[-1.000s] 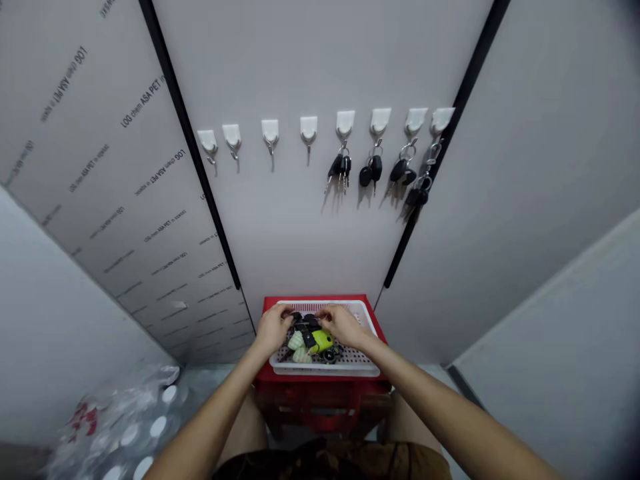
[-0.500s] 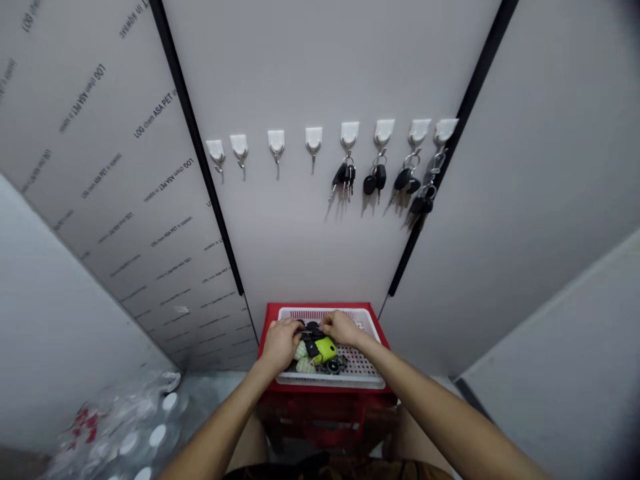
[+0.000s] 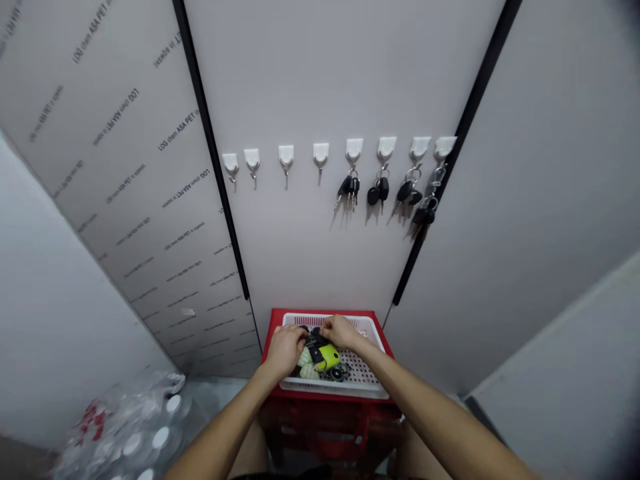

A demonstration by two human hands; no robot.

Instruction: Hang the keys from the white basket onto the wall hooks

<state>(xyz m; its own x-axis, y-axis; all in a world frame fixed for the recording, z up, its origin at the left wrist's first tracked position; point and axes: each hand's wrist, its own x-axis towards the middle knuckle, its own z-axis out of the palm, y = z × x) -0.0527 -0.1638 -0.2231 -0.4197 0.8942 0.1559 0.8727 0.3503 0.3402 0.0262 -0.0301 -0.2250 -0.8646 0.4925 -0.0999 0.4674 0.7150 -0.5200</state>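
Observation:
A white plastic basket (image 3: 340, 387) with a perforated floor holds a heap of keys and key fobs. Over its left side, my left hand (image 3: 287, 348) has its fingers bent onto dark keys (image 3: 315, 333). My right hand (image 3: 340, 331) pinches at the same bunch from the other side, its fingertips partly hiding it. Just below the fingers lies a yellow-green key case (image 3: 329, 357) with a black strap. Pale green, rounded pieces (image 3: 309, 371) lie to its left, and a dark round trinket (image 3: 337, 373) is at the basket's front.
Beneath the basket is a red surface (image 3: 277, 320). White hooks (image 3: 321, 152) line the wall panel ahead. The ones on the right carry bunches of keys (image 3: 379, 190); several on the left bear nothing. Wrapped bottles (image 3: 161, 438) stand on the floor at lower left.
The view has shifted, so the wall and basket appear lower and slightly to the right. Both hands stay in the basket at the dark keys, with only small finger movements.

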